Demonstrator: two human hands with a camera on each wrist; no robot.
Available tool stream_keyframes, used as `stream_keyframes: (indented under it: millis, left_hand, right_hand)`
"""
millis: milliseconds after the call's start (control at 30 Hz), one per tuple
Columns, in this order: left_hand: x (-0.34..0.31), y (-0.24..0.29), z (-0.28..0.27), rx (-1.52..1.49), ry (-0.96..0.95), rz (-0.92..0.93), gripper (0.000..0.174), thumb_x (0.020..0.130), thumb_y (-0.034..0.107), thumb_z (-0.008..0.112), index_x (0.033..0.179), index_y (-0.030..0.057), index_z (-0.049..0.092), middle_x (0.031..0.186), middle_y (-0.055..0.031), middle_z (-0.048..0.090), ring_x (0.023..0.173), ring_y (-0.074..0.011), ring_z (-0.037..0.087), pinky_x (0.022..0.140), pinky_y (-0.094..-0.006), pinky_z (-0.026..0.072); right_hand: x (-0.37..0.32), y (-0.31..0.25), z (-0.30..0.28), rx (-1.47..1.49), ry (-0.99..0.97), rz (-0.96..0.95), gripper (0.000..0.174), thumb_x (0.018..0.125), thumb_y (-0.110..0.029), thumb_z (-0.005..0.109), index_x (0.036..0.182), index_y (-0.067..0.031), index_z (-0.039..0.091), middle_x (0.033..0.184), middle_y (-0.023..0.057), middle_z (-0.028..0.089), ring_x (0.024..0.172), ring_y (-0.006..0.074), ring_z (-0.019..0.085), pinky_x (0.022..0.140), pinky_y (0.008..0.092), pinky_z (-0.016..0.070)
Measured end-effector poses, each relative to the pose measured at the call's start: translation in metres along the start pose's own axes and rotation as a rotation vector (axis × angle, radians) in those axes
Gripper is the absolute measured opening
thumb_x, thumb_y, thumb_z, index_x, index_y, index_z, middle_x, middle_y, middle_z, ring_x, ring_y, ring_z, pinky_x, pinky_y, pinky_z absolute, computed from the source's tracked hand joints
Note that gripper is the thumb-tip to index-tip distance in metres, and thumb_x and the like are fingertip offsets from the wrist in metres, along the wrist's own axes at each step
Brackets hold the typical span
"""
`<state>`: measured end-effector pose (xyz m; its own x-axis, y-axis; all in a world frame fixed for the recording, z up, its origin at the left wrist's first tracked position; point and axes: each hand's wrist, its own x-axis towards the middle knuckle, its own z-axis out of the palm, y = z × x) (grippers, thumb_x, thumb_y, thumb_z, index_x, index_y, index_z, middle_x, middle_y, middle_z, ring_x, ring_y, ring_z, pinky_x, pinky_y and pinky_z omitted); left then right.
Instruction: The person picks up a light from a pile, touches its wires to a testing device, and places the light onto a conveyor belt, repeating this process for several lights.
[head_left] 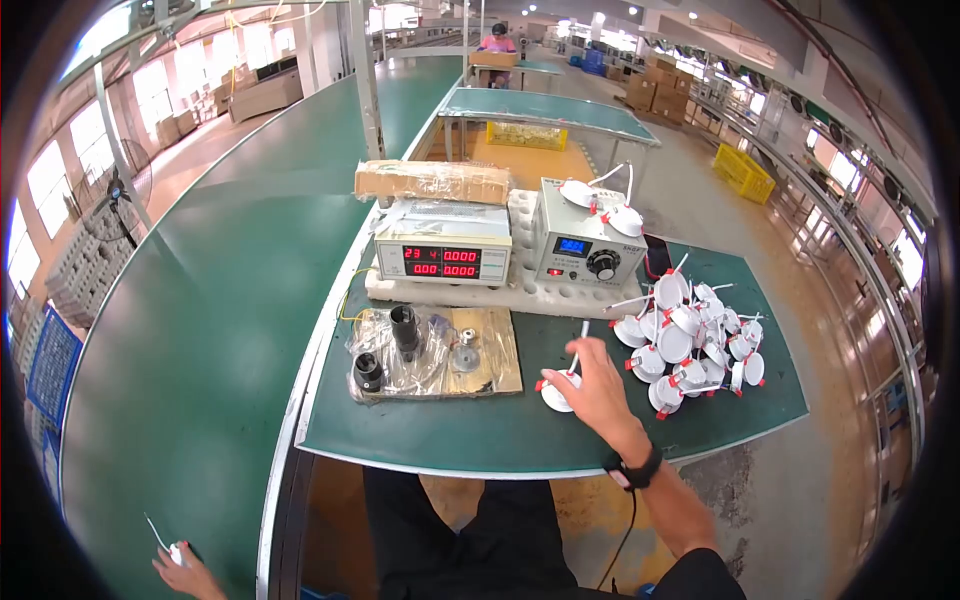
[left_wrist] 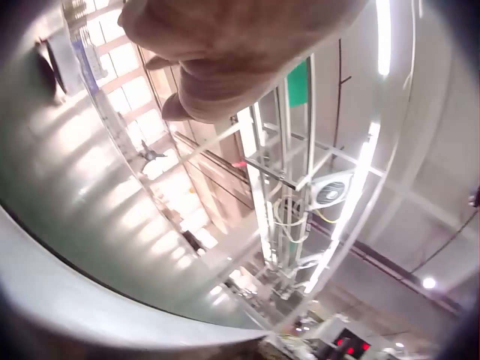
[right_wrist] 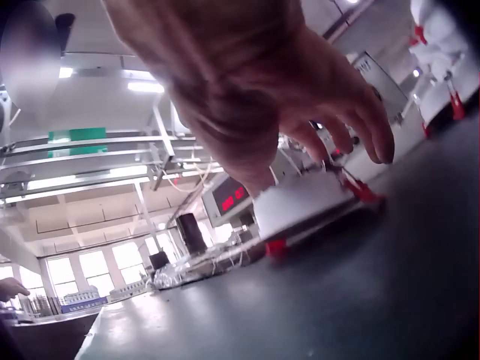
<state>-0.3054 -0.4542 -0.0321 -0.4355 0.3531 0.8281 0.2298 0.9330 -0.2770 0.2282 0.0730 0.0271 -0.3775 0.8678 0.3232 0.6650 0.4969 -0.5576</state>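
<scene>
On the near table, my right hand [head_left: 603,392] spans a white downlight [head_left: 560,393] with red clips, thumb on one side and fingers on the other. In the right wrist view, the thumb meets the white housing [right_wrist: 304,202] and the fingers curve over its far side. The downlight's cord stands up beside the fingers. Far to the lower left, over the long green surface, my left hand [head_left: 186,577] pinches another small white downlight [head_left: 177,553] with its cord sticking up. The left wrist view has the left hand [left_wrist: 232,52] at the top; its fingertips are hidden.
A heap of white downlights [head_left: 690,335] lies right. Behind stand a meter with red digits [head_left: 443,262] and a dial box [head_left: 585,250] bearing more downlights. A wrapped board [head_left: 495,350] with black cylinders [head_left: 404,330] lies left of my right hand.
</scene>
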Motion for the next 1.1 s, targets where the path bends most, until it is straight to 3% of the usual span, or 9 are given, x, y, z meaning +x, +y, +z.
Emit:
stream_keyframes:
  millis: [67, 133, 267, 300, 400, 600, 867, 1033, 1100]
  left_hand:
    - [0.052, 0.070, -0.083, -0.441, -0.068, -0.041, 0.046, 0.092, 0.037, 0.071, 0.119, 0.0010, 0.070, 0.096, -0.0235, 0.067, 0.090, -0.0406, 0.065, 0.082, -0.0520, 0.0520]
    - [0.074, 0.113, -0.106, -0.832, -0.202, 0.045, 0.039, 0.096, 0.030, 0.069, 0.120, -0.0006, 0.069, 0.106, -0.0247, 0.069, 0.099, -0.0407, 0.067, 0.090, -0.0509, 0.0528]
    - [0.108, 0.209, -0.228, -1.657, -1.125, -0.267, 0.035, 0.099, 0.025, 0.064, 0.122, -0.0008, 0.068, 0.124, -0.0243, 0.066, 0.115, -0.0368, 0.064, 0.097, -0.0468, 0.0512]
    - [0.093, 0.239, -0.227, -1.805, -1.012, -0.061, 0.029, 0.101, 0.017, 0.059, 0.119, -0.0047, 0.066, 0.104, -0.0091, 0.070, 0.088, -0.0155, 0.068, 0.080, -0.0273, 0.0539]
    - [0.079, 0.294, -0.249, -1.933, -1.286, 0.062, 0.026, 0.097, 0.003, 0.059, 0.120, -0.0077, 0.064, 0.110, -0.0114, 0.070, 0.091, -0.0150, 0.067, 0.083, -0.0289, 0.0549]
    - [0.075, 0.367, -0.289, -2.113, -1.574, 0.024, 0.031, 0.098, 0.014, 0.068, 0.123, -0.0041, 0.064, 0.082, -0.0050, 0.068, 0.056, -0.0060, 0.057, 0.048, -0.0222, 0.0460]
    - [0.099, 0.363, -0.284, -2.293, -1.945, -0.024, 0.025, 0.102, 0.019, 0.061, 0.105, -0.0053, 0.068, 0.077, -0.0061, 0.069, 0.052, -0.0089, 0.059, 0.048, -0.0205, 0.0454]
    - [0.114, 0.365, -0.290, -2.408, -1.713, -0.125, 0.024, 0.105, 0.022, 0.056, 0.114, -0.0005, 0.057, 0.078, -0.0084, 0.068, 0.053, -0.0103, 0.060, 0.047, -0.0229, 0.0471]
    - [0.119, 0.363, -0.292, -2.424, -1.791, -0.152, 0.026, 0.105, 0.023, 0.056, 0.115, -0.0007, 0.058, 0.078, -0.0078, 0.068, 0.053, -0.0092, 0.060, 0.047, -0.0223, 0.0467]
  right_hand:
    - [0.006, 0.027, 0.026, -0.070, 0.167, -0.126, 0.039, 0.088, -0.029, 0.074, 0.112, 0.0012, 0.063, 0.119, 0.0175, 0.060, 0.106, 0.0362, 0.061, 0.090, 0.0427, 0.0502]
    - [0.005, 0.029, 0.023, 0.187, -0.021, -0.052, 0.030, 0.087, -0.021, 0.072, 0.108, -0.0005, 0.065, 0.114, 0.0167, 0.061, 0.101, 0.0351, 0.063, 0.088, 0.0416, 0.0514]
    - [-0.019, 0.019, 0.034, 0.142, -0.011, -0.075, 0.033, 0.085, -0.007, 0.066, 0.117, -0.0020, 0.058, 0.107, 0.0172, 0.062, 0.097, 0.0370, 0.062, 0.085, 0.0442, 0.0509]
    - [-0.019, 0.021, 0.039, 0.101, 0.057, -0.070, 0.034, 0.088, -0.006, 0.063, 0.121, -0.0030, 0.055, 0.102, 0.0161, 0.064, 0.091, 0.0362, 0.064, 0.080, 0.0436, 0.0517]
    - [-0.027, 0.006, 0.030, 0.194, 0.089, 0.013, 0.035, 0.093, -0.007, 0.056, 0.128, -0.0035, 0.050, 0.091, 0.0147, 0.068, 0.083, 0.0365, 0.067, 0.074, 0.0440, 0.0526]
    - [-0.068, -0.091, -0.001, 0.338, -0.157, -0.113, 0.025, 0.095, -0.015, 0.065, 0.117, -0.0047, 0.067, 0.085, 0.0141, 0.071, 0.075, 0.0307, 0.071, 0.066, 0.0366, 0.0545]
    - [-0.074, -0.114, -0.011, 0.675, -0.416, -0.114, 0.017, 0.100, -0.018, 0.061, 0.105, -0.0020, 0.064, 0.076, 0.0059, 0.068, 0.066, 0.0114, 0.061, 0.062, 0.0299, 0.0499]
    - [-0.064, -0.131, -0.024, 0.905, -0.571, 0.207, 0.028, 0.108, -0.022, 0.044, 0.117, -0.0017, 0.062, 0.073, 0.0008, 0.060, 0.066, 0.0053, 0.053, 0.061, 0.0232, 0.0433]
    - [-0.065, -0.130, -0.019, 0.928, -0.566, 0.079, 0.030, 0.110, -0.021, 0.041, 0.122, -0.0003, 0.058, 0.072, 0.0013, 0.058, 0.064, 0.0071, 0.051, 0.060, 0.0238, 0.0428]
